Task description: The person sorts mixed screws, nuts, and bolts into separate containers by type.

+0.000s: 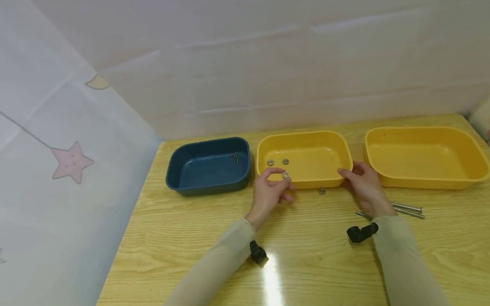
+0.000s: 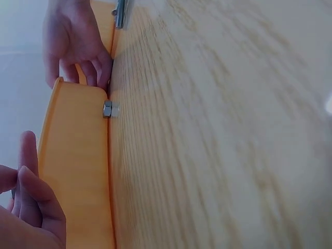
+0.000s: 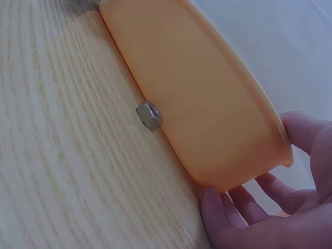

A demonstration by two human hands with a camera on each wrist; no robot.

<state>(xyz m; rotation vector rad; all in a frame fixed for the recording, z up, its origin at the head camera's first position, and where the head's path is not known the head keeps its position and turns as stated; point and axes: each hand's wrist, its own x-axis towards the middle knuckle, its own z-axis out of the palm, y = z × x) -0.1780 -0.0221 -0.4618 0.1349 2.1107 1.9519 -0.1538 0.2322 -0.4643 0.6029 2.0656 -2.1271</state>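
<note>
My left hand (image 1: 270, 193) pinches a hex nut (image 1: 285, 174) between thumb and forefinger, over the front rim of the middle yellow bin (image 1: 320, 183). Two more nuts (image 1: 285, 161) lie on that bin's floor toward the left. With the thumb over the rim and fingers against the outside, my right hand (image 1: 365, 186) grips the bin's front right corner, as the right wrist view shows too. On the table, close against the bin's front wall, stands another nut (image 3: 149, 115). In the left wrist view the pinched nut is mostly hidden by the left fingers (image 2: 39, 199).
A dark blue bin (image 1: 210, 189) on the left holds a few thin metal pieces (image 1: 235, 159). To the right stands a larger yellow bin (image 1: 432, 180). Several long bolts (image 1: 408, 209) lie on the wooden table (image 1: 320, 274) beside the right wrist. A pale wall covering rises behind.
</note>
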